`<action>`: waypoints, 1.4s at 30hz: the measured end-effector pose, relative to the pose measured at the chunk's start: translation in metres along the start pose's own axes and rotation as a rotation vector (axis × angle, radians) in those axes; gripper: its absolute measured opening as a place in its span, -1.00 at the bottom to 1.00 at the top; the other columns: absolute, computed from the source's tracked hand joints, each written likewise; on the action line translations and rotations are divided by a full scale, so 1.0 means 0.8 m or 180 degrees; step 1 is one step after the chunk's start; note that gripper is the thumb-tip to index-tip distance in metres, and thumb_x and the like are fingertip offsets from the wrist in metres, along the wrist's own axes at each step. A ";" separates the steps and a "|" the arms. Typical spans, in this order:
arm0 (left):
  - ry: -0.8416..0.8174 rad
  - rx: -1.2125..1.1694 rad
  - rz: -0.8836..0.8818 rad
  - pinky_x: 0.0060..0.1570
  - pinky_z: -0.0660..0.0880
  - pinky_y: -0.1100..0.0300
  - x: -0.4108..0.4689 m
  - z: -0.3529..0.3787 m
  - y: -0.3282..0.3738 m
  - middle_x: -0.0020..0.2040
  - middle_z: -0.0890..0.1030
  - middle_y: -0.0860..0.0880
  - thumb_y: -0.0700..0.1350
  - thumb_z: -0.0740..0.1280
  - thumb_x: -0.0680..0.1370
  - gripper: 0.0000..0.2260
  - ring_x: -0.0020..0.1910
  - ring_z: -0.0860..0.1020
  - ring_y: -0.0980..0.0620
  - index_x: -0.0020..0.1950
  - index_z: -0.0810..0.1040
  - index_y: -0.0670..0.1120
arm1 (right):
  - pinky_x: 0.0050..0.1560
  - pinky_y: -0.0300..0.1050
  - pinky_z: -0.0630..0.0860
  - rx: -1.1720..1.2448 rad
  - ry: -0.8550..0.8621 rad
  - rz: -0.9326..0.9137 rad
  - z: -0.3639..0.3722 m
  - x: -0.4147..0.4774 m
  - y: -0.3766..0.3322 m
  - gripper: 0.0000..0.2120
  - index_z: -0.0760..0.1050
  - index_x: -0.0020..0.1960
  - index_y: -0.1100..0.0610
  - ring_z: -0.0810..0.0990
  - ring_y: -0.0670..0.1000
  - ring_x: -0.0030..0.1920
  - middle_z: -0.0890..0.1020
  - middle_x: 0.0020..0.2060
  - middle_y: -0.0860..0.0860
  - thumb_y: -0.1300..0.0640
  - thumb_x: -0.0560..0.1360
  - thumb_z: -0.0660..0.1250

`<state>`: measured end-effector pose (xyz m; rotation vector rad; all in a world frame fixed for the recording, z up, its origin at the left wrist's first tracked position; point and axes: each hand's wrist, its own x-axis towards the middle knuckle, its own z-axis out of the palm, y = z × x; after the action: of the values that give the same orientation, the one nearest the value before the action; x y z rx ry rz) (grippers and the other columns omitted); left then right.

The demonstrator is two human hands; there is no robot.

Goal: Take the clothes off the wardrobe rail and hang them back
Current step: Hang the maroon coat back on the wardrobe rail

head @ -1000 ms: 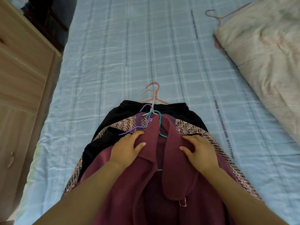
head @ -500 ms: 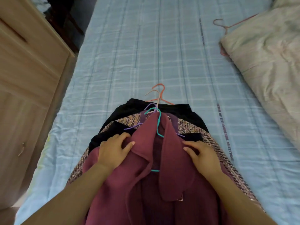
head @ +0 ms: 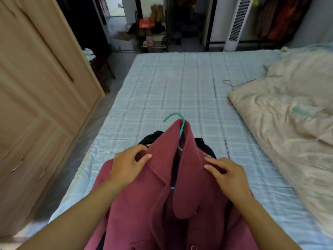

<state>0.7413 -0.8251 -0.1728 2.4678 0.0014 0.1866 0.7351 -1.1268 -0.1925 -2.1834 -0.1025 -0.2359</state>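
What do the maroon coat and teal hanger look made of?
The maroon coat looks like thick, matte, felt-like cloth, probably wool or a blend: soft nap, no sheen. The teal hanger looks like thin wire with a coloured coating: slim, smooth hook.

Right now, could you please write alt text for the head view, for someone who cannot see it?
A person's left-hand grip and right-hand grip pinch the shoulders of a dark red woollen coat on a teal wire hanger, over a pale blue checked bed sheet. A cream quilt lies at right, a light wooden wardrobe stands at left.
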 end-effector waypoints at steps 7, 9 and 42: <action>0.0293 0.0217 0.0298 -0.08 0.45 0.18 -0.087 -0.116 0.008 -0.15 0.60 0.23 0.31 0.15 0.43 -0.72 -0.13 0.55 0.22 -0.09 0.50 0.18 | -0.11 -0.49 0.37 -0.0022 0.0033 -0.0697 -0.018 -0.071 -0.123 -0.78 0.65 -0.02 -0.06 0.56 -0.22 -0.11 0.62 -0.18 -0.17 0.15 0.35 0.50; 0.0426 0.0208 0.0319 -0.08 0.46 0.15 -0.120 -0.150 -0.001 -0.15 0.60 0.22 0.31 0.15 0.42 -0.73 -0.13 0.55 0.20 -0.10 0.48 0.18 | -0.11 -0.50 0.36 0.0010 0.0015 -0.0810 -0.011 -0.095 -0.157 -0.76 0.65 -0.01 -0.06 0.56 -0.24 -0.12 0.63 -0.18 -0.16 0.15 0.35 0.51; 0.2922 0.1715 -0.1627 0.01 0.42 0.06 -0.751 -0.793 -0.362 -0.04 0.62 0.15 0.32 0.07 0.41 -0.56 0.01 0.55 0.05 0.04 0.56 0.13 | -0.27 -0.47 0.39 0.1876 -0.2013 -0.2918 0.499 -0.462 -0.844 -0.74 0.65 -0.09 -0.09 0.58 -0.25 -0.26 0.63 -0.15 -0.22 0.20 0.30 0.52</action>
<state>0.0748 -0.2349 0.0598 2.5435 1.1797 1.1822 0.3176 -0.4037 0.0417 -1.4160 -1.3530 0.0028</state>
